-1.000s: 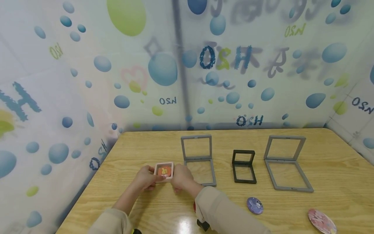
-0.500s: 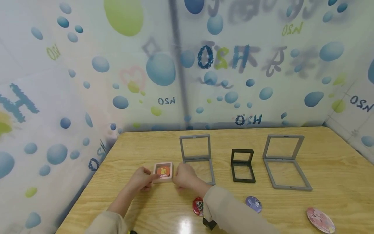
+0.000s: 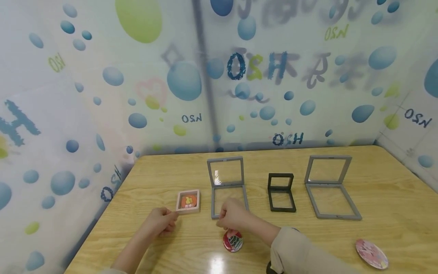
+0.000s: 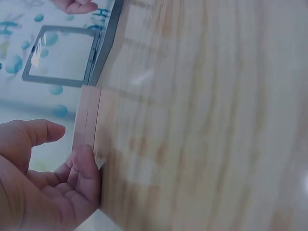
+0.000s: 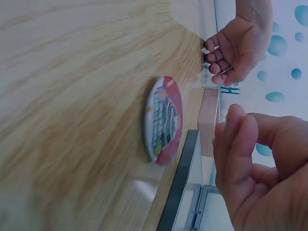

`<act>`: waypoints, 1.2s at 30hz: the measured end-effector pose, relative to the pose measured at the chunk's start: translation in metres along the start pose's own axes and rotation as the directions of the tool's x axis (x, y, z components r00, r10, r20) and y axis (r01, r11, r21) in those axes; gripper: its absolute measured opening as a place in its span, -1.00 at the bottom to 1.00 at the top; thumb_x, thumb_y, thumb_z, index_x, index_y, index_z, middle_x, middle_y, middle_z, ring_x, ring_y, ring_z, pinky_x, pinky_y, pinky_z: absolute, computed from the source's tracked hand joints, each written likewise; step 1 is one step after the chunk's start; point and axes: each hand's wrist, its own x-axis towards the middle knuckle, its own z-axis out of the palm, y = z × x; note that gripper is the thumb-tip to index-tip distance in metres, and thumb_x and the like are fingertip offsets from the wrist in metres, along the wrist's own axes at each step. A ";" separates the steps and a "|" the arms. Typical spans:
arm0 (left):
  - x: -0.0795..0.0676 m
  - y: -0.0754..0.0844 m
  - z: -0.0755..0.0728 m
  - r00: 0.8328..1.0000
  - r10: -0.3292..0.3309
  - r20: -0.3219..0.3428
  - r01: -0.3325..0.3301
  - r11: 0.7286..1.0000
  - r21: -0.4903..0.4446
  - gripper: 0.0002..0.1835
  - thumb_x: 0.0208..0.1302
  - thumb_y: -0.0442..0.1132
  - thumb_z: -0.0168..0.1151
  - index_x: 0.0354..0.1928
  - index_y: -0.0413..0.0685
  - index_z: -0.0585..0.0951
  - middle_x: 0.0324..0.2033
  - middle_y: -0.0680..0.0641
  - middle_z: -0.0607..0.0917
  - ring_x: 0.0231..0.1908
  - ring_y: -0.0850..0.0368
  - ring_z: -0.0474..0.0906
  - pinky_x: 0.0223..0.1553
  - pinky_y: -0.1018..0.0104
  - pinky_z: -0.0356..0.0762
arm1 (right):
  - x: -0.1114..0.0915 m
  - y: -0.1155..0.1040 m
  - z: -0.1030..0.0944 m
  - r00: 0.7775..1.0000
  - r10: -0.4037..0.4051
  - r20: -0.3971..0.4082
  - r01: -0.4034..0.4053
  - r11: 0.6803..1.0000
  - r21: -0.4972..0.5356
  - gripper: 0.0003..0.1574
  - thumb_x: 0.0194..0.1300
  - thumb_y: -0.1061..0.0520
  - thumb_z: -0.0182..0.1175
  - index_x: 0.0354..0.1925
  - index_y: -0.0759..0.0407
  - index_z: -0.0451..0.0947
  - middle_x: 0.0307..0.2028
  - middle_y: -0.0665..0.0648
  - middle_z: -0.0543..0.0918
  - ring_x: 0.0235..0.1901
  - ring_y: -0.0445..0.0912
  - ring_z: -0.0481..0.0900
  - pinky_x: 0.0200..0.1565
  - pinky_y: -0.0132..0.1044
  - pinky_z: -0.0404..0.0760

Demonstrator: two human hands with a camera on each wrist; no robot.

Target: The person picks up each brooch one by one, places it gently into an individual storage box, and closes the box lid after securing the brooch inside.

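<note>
The small pink frame [image 3: 199, 205] lies on the table with a round orange-red badge [image 3: 193, 199] inside, which bears a yellow figure. My left hand [image 3: 160, 221] is at the frame's near left corner, fingers loosely bent and holding nothing; whether a fingertip touches the frame I cannot tell. Just above a round red badge [image 3: 233, 242] hangs my right hand [image 3: 236, 215], also loosely bent with nothing in it. In the right wrist view the red badge [image 5: 166, 120] lies flat, apart from the right fingers [image 5: 232, 149]. Behind the right hand stands a grey frame [image 3: 226, 186], its lid up.
A small black frame [image 3: 281, 188] and another grey frame [image 3: 333, 185] stand with raised lids to the right. A pink oval-looking badge [image 3: 371, 254] lies near the front right. My right sleeve [image 3: 301, 251] covers most of the purple badge. A patterned curtain [image 3: 260, 114] hangs behind the table.
My left hand has let go of the pink frame and drawn back slightly. The right hand has moved from beside that frame to the right and nearer, over the red badge.
</note>
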 end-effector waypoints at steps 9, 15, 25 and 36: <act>-0.022 0.017 0.024 0.966 0.043 0.255 -0.024 0.997 -0.078 -0.83 0.20 -0.23 0.10 -0.38 -0.22 0.44 -0.60 0.00 0.47 -0.60 0.18 0.44 -0.55 0.34 0.51 | -0.025 0.013 -0.022 0.999 -0.005 0.040 0.006 1.000 -0.020 -0.74 -0.05 0.33 0.29 -0.73 0.27 0.43 -0.77 0.09 0.51 -0.86 -0.27 0.41 -0.73 -0.37 0.49; -0.034 0.029 0.053 0.925 0.093 0.367 -0.082 0.996 -0.047 -0.80 0.15 -0.24 0.19 -0.38 -0.27 0.45 -0.57 -0.04 0.50 -0.60 0.19 0.46 -0.52 0.31 0.56 | -0.030 0.020 -0.025 0.998 0.029 0.053 -0.027 0.999 -0.042 -0.73 -0.04 0.31 0.31 -0.72 0.28 0.45 -0.81 0.09 0.51 -0.86 -0.24 0.43 -0.74 -0.38 0.47; -0.047 0.032 0.087 0.888 0.198 0.414 -0.267 0.957 0.116 -0.79 -0.05 -0.31 0.34 -0.55 -0.20 0.46 -0.73 -0.03 0.51 -0.76 0.23 0.44 -0.67 0.32 0.51 | -0.033 0.029 -0.020 0.993 0.098 0.067 -0.098 0.995 -0.012 -0.70 -0.06 0.34 0.31 -0.75 0.31 0.40 -0.80 0.13 0.52 -0.84 -0.14 0.49 -0.72 -0.33 0.51; -0.051 0.034 0.098 0.879 0.286 0.382 -0.356 0.926 0.128 -0.77 -0.16 -0.39 0.38 -0.59 -0.17 0.45 -0.77 0.04 0.48 -0.79 0.27 0.35 -0.77 0.45 0.36 | -0.033 0.031 -0.020 0.990 0.117 0.079 -0.115 0.993 -0.019 -0.71 -0.06 0.44 0.25 -0.77 0.34 0.41 -0.82 0.12 0.51 -0.83 -0.15 0.51 -0.70 -0.37 0.51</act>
